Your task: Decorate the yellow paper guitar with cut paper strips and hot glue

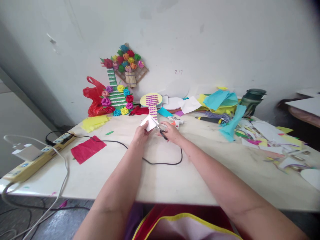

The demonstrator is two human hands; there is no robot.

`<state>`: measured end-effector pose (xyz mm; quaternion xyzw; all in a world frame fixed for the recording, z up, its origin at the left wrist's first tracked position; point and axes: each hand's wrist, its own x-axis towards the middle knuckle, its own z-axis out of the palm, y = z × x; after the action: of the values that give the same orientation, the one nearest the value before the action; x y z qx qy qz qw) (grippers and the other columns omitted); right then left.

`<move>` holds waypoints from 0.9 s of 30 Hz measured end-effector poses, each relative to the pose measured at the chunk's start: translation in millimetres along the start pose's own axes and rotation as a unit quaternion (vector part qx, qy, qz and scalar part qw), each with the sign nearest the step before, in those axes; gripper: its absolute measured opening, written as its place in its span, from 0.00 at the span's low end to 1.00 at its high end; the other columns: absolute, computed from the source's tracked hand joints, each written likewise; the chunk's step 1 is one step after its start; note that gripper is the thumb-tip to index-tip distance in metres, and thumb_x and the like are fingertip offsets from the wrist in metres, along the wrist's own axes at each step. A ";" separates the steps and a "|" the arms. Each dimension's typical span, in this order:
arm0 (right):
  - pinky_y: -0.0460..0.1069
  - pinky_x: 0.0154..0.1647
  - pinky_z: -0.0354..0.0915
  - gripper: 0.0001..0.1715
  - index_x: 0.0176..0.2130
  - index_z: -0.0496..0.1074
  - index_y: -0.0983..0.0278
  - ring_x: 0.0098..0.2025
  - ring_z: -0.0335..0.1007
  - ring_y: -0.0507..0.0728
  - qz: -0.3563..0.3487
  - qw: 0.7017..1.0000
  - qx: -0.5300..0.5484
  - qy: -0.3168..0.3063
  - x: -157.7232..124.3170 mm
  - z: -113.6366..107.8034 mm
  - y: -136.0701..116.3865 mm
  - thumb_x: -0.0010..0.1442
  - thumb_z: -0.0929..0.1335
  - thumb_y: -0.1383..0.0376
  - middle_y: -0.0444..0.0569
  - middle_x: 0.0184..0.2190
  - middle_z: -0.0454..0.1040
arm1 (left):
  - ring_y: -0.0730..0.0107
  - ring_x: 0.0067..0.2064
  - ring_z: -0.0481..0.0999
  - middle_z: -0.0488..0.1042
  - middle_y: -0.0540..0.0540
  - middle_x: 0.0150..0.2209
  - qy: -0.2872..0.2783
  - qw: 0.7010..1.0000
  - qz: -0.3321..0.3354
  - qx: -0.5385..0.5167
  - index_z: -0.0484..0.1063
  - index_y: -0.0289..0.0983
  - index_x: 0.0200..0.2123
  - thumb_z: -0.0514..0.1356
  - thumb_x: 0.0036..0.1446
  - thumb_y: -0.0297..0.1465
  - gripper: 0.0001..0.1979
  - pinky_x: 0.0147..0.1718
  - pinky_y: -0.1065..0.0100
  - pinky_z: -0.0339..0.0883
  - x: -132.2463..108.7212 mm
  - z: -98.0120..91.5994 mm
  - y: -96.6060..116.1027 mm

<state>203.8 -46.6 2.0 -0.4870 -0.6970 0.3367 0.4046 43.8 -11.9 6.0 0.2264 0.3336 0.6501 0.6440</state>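
Observation:
My left hand (142, 131) pinches a small piece of white paper (149, 123) above the middle of the table. My right hand (171, 132) is closed around the dark handles of a pair of scissors (162, 133). The scissor blades point up and left and meet the paper's right edge; whether they are cutting into it I cannot tell. Just behind the paper stands a yellow round-topped craft piece (151, 101) with purple and white stripes. A glue gun (178, 123), white and orange, lies beyond my right hand, partly hidden by it.
A black cord (162, 163) loops across the table below my hands. On the left are a power strip (37, 160) and red crepe paper (88, 149). Paper-flower crafts (117, 96) stand at the wall. Paper scraps (270, 136) and a dark green bottle (252, 101) occupy the right.

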 end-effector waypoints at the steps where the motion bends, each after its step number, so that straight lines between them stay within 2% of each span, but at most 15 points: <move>1: 0.43 0.13 0.62 0.37 0.54 0.60 0.59 0.16 0.61 0.48 0.004 1.000 0.006 -0.002 -0.5 0.1 -0.2 0.45 0.71 0.58 0.37 0.18 0.66 | 0.69 0.30 0.77 0.77 0.43 0.33 0.007 1.000 -0.003 0.005 0.69 0.32 0.43 0.60 0.50 0.22 0.14 0.29 0.72 0.74 0.7 -0.5 0.3; 9: 0.44 0.16 0.63 0.39 0.55 0.58 0.61 0.16 0.61 0.49 0.013 1.000 -0.003 -0.006 -2.0 -1.6 -0.8 0.46 0.70 0.56 0.35 0.17 0.64 | 0.71 0.26 0.76 0.76 0.45 0.29 0.005 0.999 -0.020 0.028 0.69 0.32 0.42 0.61 0.49 0.23 0.14 0.26 0.74 0.73 -1.5 0.4 2.6; 14: 0.45 0.18 0.63 0.41 0.57 0.56 0.61 0.17 0.63 0.49 0.036 0.999 -0.019 -0.016 -2.6 -4.2 -1.8 0.47 0.70 0.55 0.37 0.20 0.67 | 0.72 0.26 0.76 0.76 0.46 0.28 -0.006 0.999 -0.016 0.035 0.69 0.33 0.43 0.61 0.49 0.22 0.15 0.25 0.75 0.73 -4.4 2.4 0.8; 19: 0.45 0.20 0.64 0.39 0.58 0.56 0.59 0.18 0.64 0.49 0.050 0.998 -0.027 -0.015 -2.7 -5.7 -1.1 0.49 0.69 0.55 0.39 0.23 0.70 | 0.72 0.25 0.75 0.75 0.45 0.26 -0.020 0.998 -0.015 0.050 0.70 0.31 0.38 0.61 0.49 0.22 0.11 0.24 0.74 0.72 -8.1 4.9 -0.7; 27: 0.46 0.22 0.65 0.39 0.57 0.57 0.59 0.19 0.67 0.51 0.056 0.997 -0.047 -0.017 -3.9 -9.5 -6.7 0.49 0.70 0.56 0.41 0.24 0.72 | 0.72 0.24 0.75 0.75 0.46 0.26 -0.042 0.997 -0.015 0.055 0.70 0.31 0.39 0.61 0.49 0.22 0.11 0.22 0.76 0.71 -7.2 4.7 -3.0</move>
<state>210.3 -51.6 11.1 -0.5379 -0.6903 0.3340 0.3503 49.7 -18.5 8.0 0.2833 0.3451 0.6107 0.6540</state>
